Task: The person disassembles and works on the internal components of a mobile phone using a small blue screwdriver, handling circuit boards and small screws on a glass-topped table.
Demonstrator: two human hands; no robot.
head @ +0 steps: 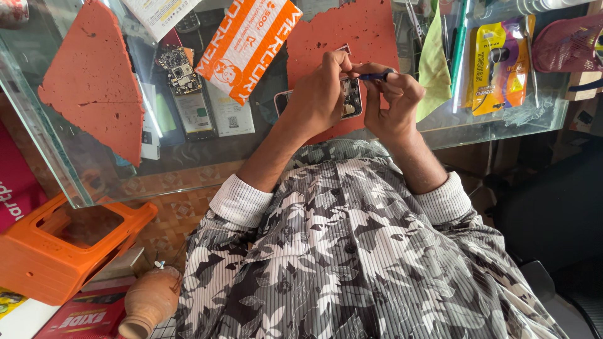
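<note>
Left hand (320,94) clamps the opened phone (349,99) at the glass counter's (94,182) near edge; right hand (392,100) pinches a screwdriver (375,76). Phone looks light, fragile: grip edges only.

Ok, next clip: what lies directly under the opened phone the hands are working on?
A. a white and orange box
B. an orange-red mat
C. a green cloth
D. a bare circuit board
B: the opened phone rests on the orange-red mat on the glass table, held by the left hand, while the right hand holds a blue tool to it.
</note>
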